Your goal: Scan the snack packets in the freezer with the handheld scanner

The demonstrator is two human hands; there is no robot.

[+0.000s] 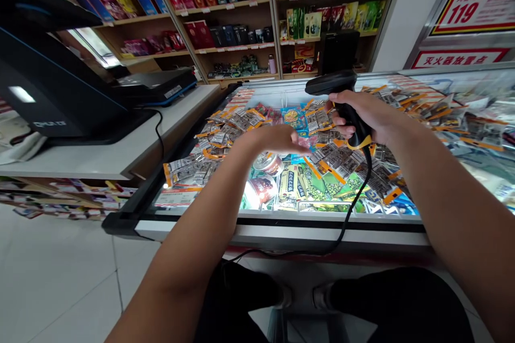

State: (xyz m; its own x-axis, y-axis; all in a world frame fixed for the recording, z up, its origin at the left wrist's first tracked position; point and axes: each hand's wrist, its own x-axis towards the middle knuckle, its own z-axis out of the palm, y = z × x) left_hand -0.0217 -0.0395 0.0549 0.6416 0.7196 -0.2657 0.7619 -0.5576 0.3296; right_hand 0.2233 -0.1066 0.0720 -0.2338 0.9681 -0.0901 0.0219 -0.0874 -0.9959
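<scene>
The scanner (338, 83) is already up in the right hand (375, 111), over the freezer (281, 230) strewn with packets (341, 163). Neither hand looks to have lifted a packet yet, so I'd judge the handling barely begun. The right fingers wrap the scanner's grip; the left hand's (276, 138) are loosely parted, seemingly bare. Whether they brush a packet, I can't tell.

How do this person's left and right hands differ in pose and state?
The right hand grips the black scanner; the left hand grips no scanner. The left hand hangs over the packets, while the right hand sits higher in view. Both are bare, above the display freezer.
</scene>
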